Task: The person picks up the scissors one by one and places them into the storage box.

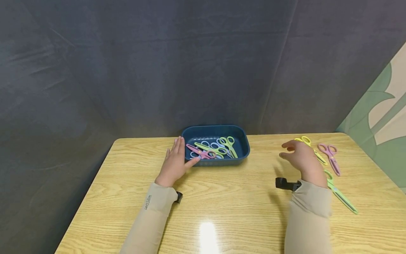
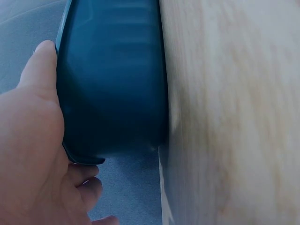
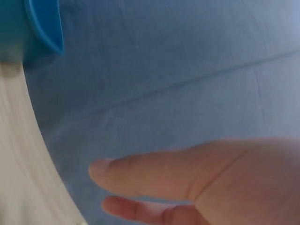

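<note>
My left hand [image 1: 173, 162] rests against the left end of a dark blue plastic bin [image 1: 219, 162], fingers straight along its side and thumb over the front rim. In the left wrist view the thumb [image 2: 41, 70] lies along the rim of the bin [image 2: 112, 79]. Inside the bin lie several scissors, with pink scissors [image 1: 203, 152] and green scissors [image 1: 233, 151] on top and light blue handles under them. Over the right side of the table, my right hand [image 1: 301, 157] holds nothing, its fingers loosely bent. It partly covers yellow scissors [image 1: 305, 140].
Pink scissors [image 1: 333, 163] and long green scissors [image 1: 344, 200] lie on the wooden table [image 1: 228, 197] right of my right hand. A dark grey cloth [image 1: 196, 63] hangs behind the table's back edge, close behind the bin. A patterned green surface [image 1: 364, 113] is at the far right.
</note>
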`<state>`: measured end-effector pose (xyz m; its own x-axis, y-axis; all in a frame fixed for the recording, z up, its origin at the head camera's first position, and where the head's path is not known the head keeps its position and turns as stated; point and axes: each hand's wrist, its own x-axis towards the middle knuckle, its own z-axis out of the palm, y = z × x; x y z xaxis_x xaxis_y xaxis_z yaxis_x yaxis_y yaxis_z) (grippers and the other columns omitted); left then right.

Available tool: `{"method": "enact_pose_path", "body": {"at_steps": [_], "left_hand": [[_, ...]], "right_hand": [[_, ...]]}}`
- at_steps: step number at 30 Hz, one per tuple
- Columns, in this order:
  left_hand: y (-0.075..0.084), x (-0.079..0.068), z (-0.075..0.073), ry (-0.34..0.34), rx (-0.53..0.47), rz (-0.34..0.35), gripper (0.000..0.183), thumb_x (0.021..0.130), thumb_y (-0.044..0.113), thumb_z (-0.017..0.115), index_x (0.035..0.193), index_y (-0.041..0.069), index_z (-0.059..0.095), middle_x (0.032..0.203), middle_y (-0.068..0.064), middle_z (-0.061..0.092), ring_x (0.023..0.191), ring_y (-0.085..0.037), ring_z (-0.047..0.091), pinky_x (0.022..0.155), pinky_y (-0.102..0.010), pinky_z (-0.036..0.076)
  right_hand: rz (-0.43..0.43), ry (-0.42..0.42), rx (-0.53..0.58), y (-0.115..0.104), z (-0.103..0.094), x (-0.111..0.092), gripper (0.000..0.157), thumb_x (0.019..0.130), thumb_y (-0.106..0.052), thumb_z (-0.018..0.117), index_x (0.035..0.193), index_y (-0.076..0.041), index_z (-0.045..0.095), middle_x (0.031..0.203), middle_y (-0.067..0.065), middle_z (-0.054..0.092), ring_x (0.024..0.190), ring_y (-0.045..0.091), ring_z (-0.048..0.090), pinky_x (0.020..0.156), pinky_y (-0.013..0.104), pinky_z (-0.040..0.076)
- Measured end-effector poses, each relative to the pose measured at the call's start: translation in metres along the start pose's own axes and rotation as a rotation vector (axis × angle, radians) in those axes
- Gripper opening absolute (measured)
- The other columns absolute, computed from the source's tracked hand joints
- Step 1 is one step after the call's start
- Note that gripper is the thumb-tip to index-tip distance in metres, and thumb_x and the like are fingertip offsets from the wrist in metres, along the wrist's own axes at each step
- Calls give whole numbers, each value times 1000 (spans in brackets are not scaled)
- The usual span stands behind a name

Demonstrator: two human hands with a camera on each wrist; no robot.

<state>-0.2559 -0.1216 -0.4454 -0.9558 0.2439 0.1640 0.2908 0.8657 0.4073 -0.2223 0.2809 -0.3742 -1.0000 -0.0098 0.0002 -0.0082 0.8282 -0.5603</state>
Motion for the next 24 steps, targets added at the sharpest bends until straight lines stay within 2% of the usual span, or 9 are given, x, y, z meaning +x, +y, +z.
{"method": "enact_pose_path", "body": {"at_steps": [3, 15, 21, 24], "left_hand": [[0, 0, 0, 5, -3, 3, 101, 98, 62, 54, 161, -2, 7, 168, -21, 9, 156, -34, 7, 120, -61, 12], [0, 0, 0, -7, -8, 1, 102, 98, 63, 53, 161, -1, 6, 169, -20, 6, 156, -34, 6, 121, -61, 11], [0, -1, -2, -13, -20, 6, 102, 98, 64, 52, 161, -1, 4, 169, -20, 5, 156, -32, 3, 121, -61, 9], [0, -1, -3, -12, -24, 7, 102, 98, 63, 52, 161, -1, 4, 169, -19, 4, 156, -31, 2, 121, -61, 9]], "right_hand": [[32, 8, 7, 13, -4, -2, 47, 97, -13, 64, 131, 16, 54, 130, 43, 51, 118, 60, 49, 94, 67, 44], [193, -46, 32, 48, -14, -10, 60, 97, -16, 59, 139, 22, 38, 137, 47, 40, 122, 62, 44, 97, 66, 42], [285, -28, 25, 57, -15, -12, 61, 95, -15, 57, 137, 25, 37, 140, 46, 37, 125, 63, 38, 100, 69, 37], [336, -1, 23, 58, -14, -12, 55, 94, -16, 56, 129, 25, 45, 136, 44, 43, 122, 64, 40, 98, 71, 36]]}}
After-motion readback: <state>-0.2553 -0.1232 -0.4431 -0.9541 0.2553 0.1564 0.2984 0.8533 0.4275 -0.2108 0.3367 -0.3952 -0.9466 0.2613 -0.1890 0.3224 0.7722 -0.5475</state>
